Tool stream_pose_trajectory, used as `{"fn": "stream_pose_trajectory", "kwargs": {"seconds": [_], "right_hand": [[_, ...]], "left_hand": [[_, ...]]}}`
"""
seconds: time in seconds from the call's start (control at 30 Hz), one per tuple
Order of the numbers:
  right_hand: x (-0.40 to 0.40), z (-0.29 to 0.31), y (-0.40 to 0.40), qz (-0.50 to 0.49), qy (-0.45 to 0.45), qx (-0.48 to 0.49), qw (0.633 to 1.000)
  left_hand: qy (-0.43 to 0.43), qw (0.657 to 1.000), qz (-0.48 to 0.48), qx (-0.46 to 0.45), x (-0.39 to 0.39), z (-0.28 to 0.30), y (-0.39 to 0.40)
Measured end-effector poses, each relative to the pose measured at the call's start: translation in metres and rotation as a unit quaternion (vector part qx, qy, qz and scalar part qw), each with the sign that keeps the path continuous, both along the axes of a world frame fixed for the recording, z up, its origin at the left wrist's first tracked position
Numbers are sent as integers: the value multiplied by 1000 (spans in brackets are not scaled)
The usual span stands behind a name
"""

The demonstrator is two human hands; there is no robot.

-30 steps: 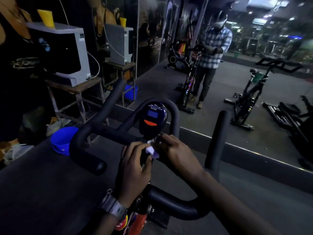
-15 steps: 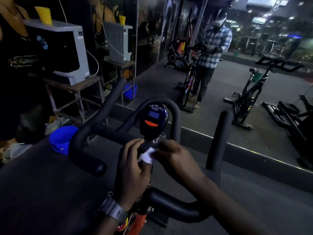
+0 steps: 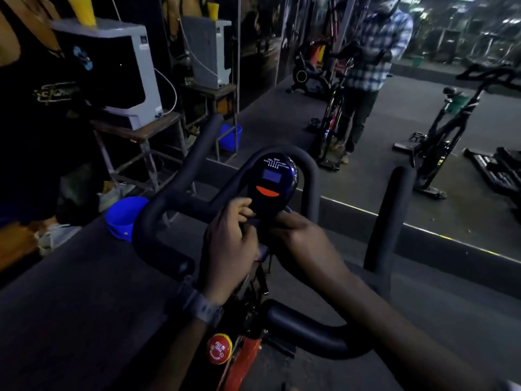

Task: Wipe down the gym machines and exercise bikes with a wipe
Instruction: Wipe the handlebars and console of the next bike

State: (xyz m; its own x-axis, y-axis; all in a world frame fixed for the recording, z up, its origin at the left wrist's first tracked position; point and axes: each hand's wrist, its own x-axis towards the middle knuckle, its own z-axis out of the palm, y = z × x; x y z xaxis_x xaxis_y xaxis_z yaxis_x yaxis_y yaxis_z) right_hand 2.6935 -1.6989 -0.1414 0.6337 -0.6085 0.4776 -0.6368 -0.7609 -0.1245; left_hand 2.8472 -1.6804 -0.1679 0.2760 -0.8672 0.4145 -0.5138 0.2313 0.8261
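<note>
Both hands meet just below the exercise bike's console. The left hand has its fingers curled against the console's lower edge; the right hand curls beside it. The wipe is hidden, so what either hand grips cannot be told.

Both hands meet just below the bike's oval display, the left hand with fingers curled at its lower edge and the right hand beside it, inside the black padded handlebars, with a blue bucket on the floor to the left
</note>
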Motion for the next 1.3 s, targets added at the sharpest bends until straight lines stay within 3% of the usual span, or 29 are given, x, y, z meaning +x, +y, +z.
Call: {"fn": "stream_pose_trajectory", "kwargs": {"seconds": [0.13, 0.3, 0.43, 0.63, 0.73, 0.87, 1.03, 1.17, 1.3], "right_hand": [[19, 9, -10, 31, 41, -5, 999], [-15, 3, 7, 44, 37, -2, 998], [10, -3, 3, 31, 71, -33, 996], [95, 0, -32, 39, 134, -96, 986], [130, 4, -48, 41, 174, -67, 982], [94, 11, -26, 31, 173, -55, 983], [86, 28, -19, -47, 260, -82, 961], [132, 14, -48, -41, 219, -60, 973], [89, 10, -32, 20, 203, -41, 978]], "left_hand": [[-77, 995, -11, 56, 35, 12, -26], [-165, 978, -113, 58, 84, 12, -31], [-101, 992, -64, 24, 95, 0, -28], [82, 994, -61, 40, 98, -5, -29], [96, 994, -27, 38, 100, -3, -25], [108, 993, -31, 38, 101, -3, -23], [99, 992, -58, 58, 95, -4, -24], [100, 992, -49, 55, 97, 2, -22], [86, 991, -63, 86, 100, 0, -21]]}}
